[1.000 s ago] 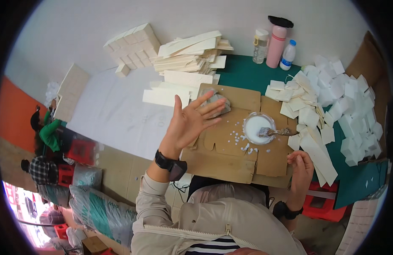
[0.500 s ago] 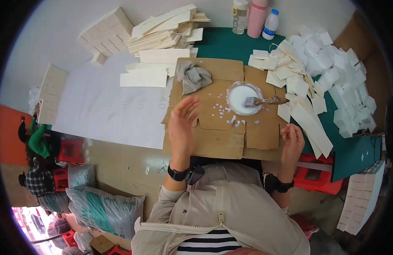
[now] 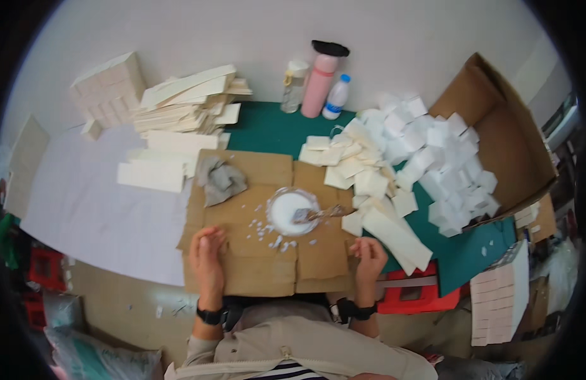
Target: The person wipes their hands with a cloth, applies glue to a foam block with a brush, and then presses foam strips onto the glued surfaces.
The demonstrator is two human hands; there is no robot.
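Observation:
My left hand (image 3: 207, 258) is over the front left part of a cardboard sheet (image 3: 242, 269), its fingers loosely bent and nothing in them. Beyond the sheet's front right edge, my right hand (image 3: 369, 258) hovers with half-curled fingers and holds nothing that I can see. Between and beyond the hands stands a clear round bowl of white liquid (image 3: 285, 209). A brush (image 3: 329, 213) rests across its right rim, bristles in the liquid and the stained handle pointing right. White drips dot the cardboard beside the bowl. A crumpled grey cloth (image 3: 221, 180) lies at the sheet's far left.
Cream card pieces (image 3: 356, 161) and longer strips (image 3: 394, 234) lie to the right, beside a heap of white boxes (image 3: 432, 155) and a large open carton (image 3: 515, 152). Stacked cream strips (image 3: 185, 104) stand far left. Bottles, one a pink flask (image 3: 319, 85), line the back.
My view has tilted up, so the table sits lower and further left in the picture. Relative to the cardboard, my left hand has drawn back toward the front edge, its fingers more bent.

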